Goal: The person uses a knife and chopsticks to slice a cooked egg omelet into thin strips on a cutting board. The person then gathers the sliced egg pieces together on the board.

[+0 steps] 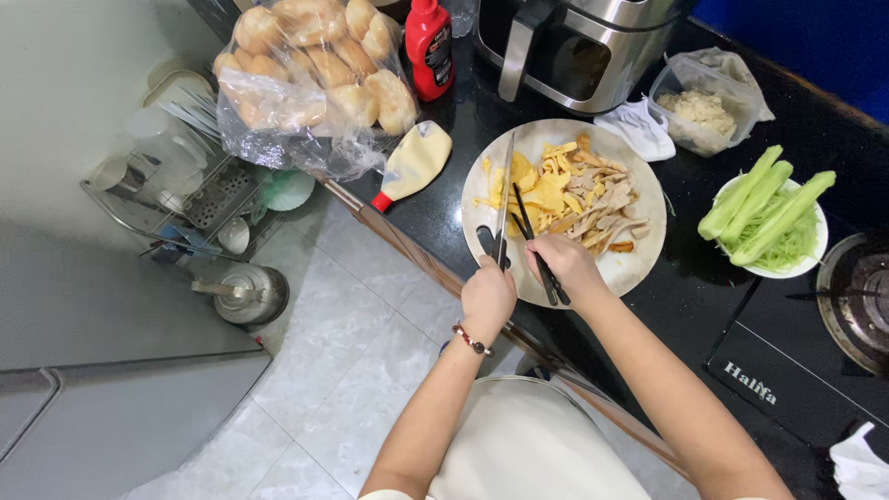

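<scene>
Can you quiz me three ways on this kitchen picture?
1. Where is the bag of buns? A left of the plate B on the stove C on the floor
2. What colour is the ketchup bottle? A blue B red C green
3. What does the right hand hold? A nothing B a spoon C chopsticks

1 A: the bag sits up left of the plate.
2 B: the bottle is red.
3 C: dark sticks run from its grip onto the food; the left hand holds scissors.
</scene>
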